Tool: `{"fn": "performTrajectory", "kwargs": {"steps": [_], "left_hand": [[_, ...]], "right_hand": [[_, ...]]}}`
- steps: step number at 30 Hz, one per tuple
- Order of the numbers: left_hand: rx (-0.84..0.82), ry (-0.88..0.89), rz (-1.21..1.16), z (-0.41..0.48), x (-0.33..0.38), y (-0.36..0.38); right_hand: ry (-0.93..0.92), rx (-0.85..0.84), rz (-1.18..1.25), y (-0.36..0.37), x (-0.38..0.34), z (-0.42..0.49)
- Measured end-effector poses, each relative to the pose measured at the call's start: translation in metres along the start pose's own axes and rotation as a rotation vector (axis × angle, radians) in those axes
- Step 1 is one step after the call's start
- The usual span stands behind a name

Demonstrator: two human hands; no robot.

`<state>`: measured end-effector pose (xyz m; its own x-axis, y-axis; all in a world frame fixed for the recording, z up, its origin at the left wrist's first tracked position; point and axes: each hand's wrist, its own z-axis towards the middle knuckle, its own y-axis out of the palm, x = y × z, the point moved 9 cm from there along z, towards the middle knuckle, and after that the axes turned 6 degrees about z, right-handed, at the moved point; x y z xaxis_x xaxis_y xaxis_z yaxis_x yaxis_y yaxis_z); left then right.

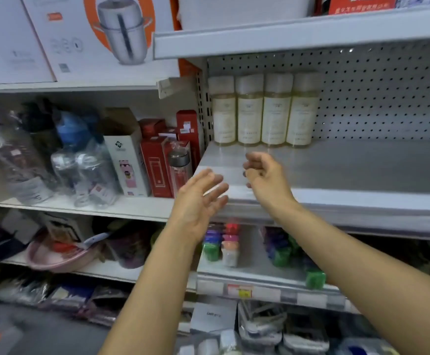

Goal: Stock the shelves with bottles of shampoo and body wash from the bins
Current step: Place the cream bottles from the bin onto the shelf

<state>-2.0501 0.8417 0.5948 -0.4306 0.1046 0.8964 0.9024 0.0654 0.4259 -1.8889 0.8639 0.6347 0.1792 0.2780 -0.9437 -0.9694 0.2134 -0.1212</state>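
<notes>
Shelf [362, 170]: it is sitting mostly bare, with lots of room waiting for more.
Bottles [262, 108]: four are standing upright in a touching row at the back left of the shelf.
Left hand [198, 201]: its grip is spreading wide, holding nothing.
Right hand [265, 175]: its grip is curling loosely, holding nothing.
Job: it is looking only just begun; most of the stocking is waiting to be done.

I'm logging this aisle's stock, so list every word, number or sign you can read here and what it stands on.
"S": on a white tag among the plastic-wrapped goods, left shelf.
Bottles: label print too blurred to read.
Red box, top shelf: Chinese characters, cut off and blurred.
Price tag, grey box, pot carton: unreadable.
</notes>
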Motion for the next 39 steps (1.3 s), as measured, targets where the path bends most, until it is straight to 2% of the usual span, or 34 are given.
{"fn": "performTrajectory", "kwargs": {"steps": [4,7,17,22,30,36,39], "left_hand": [[0.091,-0.021,0.010,-0.033,-0.010,-0.068],[0.143,-0.101,0.017,-0.055,-0.039,-0.115],[0.340,-0.501,0.018,-0.111,-0.196,-0.247],[0.381,-0.686,0.017,-0.131,-0.277,-0.267],[0.371,-0.890,0.081,-0.130,-0.399,-0.270],[0.347,-0.985,0.160,-0.119,-0.472,-0.267],[0.342,-1.014,0.177,-0.115,-0.492,-0.269]], "right_hand": [[-0.121,-0.049,-0.022,0.040,-0.014,-0.064],[-0.103,-0.125,-0.023,0.068,0.002,-0.104],[0.397,-0.304,-0.172,0.107,0.188,-0.208],[0.697,-0.311,-0.250,0.096,0.289,-0.254],[1.057,-0.336,-0.347,0.067,0.421,-0.319],[1.107,-0.347,-0.349,0.069,0.485,-0.342],[1.127,-0.339,-0.347,0.065,0.546,-0.363]]}}
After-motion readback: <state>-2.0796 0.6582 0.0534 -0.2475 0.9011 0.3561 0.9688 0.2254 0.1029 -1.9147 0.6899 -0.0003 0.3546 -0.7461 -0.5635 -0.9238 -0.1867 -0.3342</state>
